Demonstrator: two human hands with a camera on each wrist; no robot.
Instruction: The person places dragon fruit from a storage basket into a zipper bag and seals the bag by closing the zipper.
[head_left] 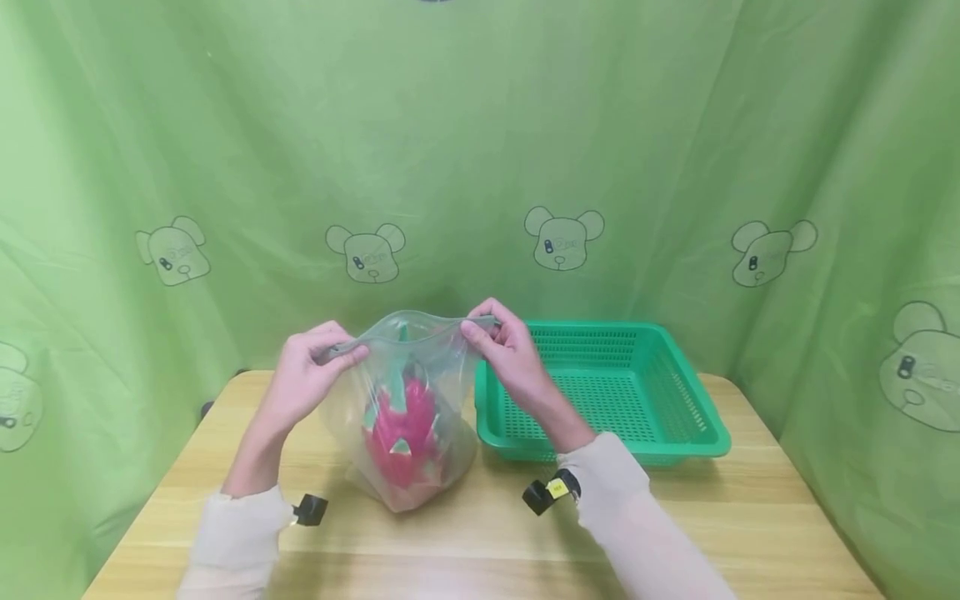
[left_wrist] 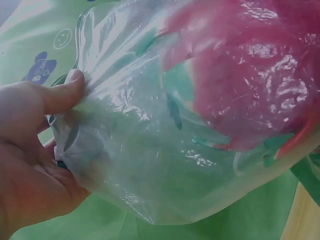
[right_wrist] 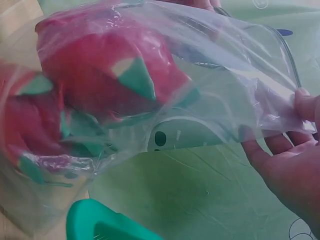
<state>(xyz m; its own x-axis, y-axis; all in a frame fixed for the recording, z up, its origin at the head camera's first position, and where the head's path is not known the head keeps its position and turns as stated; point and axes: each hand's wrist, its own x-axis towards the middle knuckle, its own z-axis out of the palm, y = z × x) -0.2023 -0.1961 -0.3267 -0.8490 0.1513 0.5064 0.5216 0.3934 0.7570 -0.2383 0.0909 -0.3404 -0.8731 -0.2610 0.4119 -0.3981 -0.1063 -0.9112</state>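
Note:
A clear zip-top plastic bag (head_left: 461, 392) stands on the table with its mouth upward. Inside lie red dragon fruits (head_left: 401, 429) with green scale tips; the right wrist view shows two dragon fruits (right_wrist: 110, 65) side by side through the film. My left hand (head_left: 303, 371) pinches the left end of the bag's rim between thumb and fingers. At the opposite end, my right hand (head_left: 510, 346) pinches the rim the same way. In the left wrist view, the left thumb (left_wrist: 65, 92) presses on the film near the zip edge.
A green slotted plastic basket (head_left: 678, 392) stands right of the bag, close beside it and under my right forearm. Both rest on a light wooden table (head_left: 465, 558). Behind hangs a green curtain (head_left: 465, 150) printed with bear heads.

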